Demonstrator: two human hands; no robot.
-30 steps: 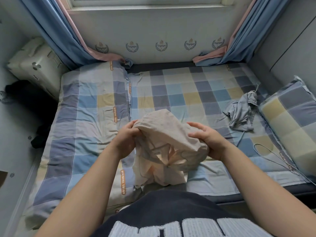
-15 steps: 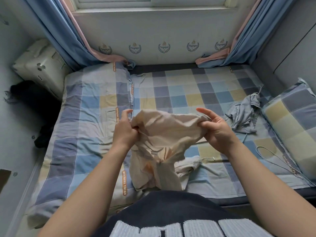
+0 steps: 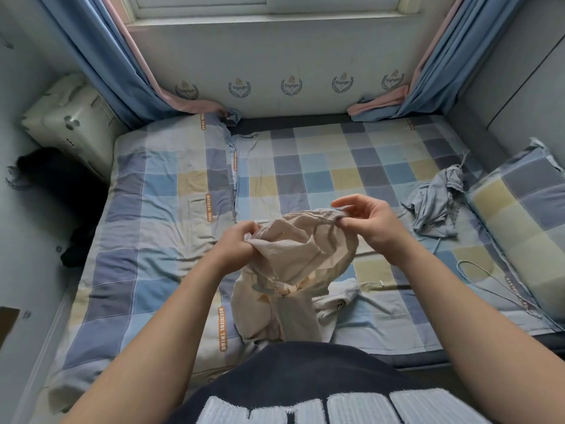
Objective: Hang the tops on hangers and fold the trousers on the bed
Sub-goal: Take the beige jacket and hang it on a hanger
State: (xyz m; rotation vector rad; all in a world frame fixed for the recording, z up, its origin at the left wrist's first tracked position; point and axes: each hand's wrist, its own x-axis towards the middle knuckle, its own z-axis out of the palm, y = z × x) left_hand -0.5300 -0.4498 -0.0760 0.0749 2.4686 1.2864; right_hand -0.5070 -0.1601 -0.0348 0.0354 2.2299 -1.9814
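Just beside garment (image 3: 305, 249), "BEAUTIFUL THING" bed label (image 3: 222, 328)

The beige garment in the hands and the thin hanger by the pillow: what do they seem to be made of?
The beige garment looks like thin matte woven cloth, perhaps cotton: it creases sharply and hangs limp. The hanger looks like thin wire, perhaps with a pale coating: a slim smooth loop.

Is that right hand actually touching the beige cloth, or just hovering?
Touching. The head view shows the right hand pinching the beige cloth at its upper edge.
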